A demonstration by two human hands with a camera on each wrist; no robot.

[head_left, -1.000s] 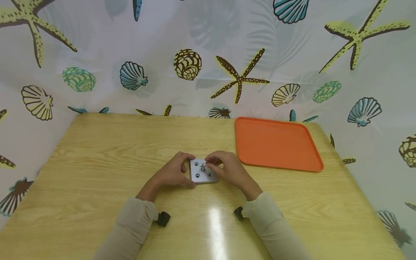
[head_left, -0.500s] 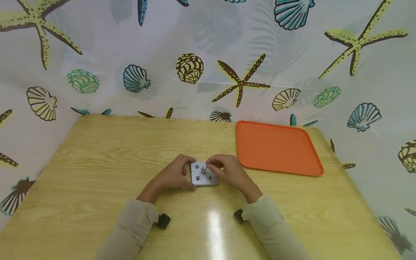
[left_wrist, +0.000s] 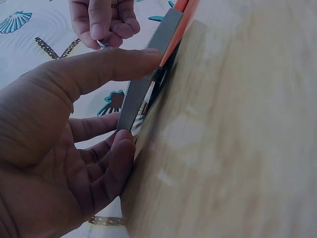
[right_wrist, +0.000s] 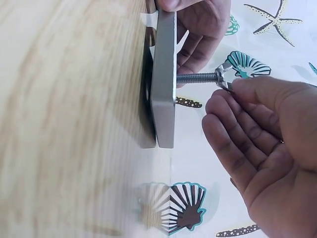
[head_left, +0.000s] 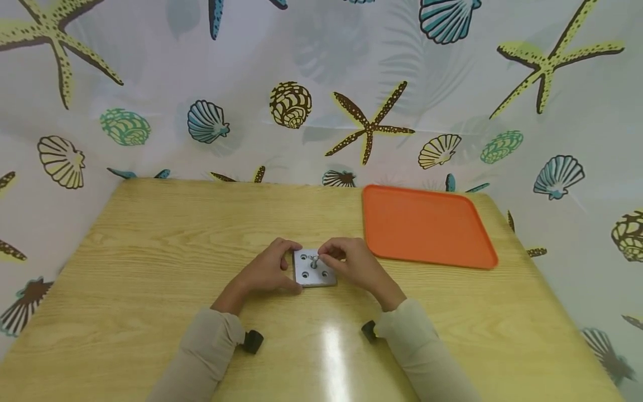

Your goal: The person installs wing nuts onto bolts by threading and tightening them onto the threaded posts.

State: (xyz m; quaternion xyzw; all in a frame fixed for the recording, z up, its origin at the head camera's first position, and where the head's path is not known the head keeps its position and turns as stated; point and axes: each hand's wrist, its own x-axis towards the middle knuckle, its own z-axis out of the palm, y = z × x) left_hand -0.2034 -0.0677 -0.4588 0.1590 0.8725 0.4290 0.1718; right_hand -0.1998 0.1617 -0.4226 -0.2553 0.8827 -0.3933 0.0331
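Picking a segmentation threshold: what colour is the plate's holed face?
Silver-grey; the plate shows that face best in the head view.

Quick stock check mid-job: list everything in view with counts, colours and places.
Plate: one, silver-grey, between the hands
Bolt: one, silver, standing in the plate's middle
Holes: three visible, dark, around the bolt
Tray: one, orange, far right of table
Table: one, yellowish wood, under the tray
Backdrop: white, shell and starfish prints, behind table
Wrist cameras: two, black, at the cuffs
Sleeves: two, beige, both arms
Left hand: one, gripping plate
Right hand: one, pinching bolt
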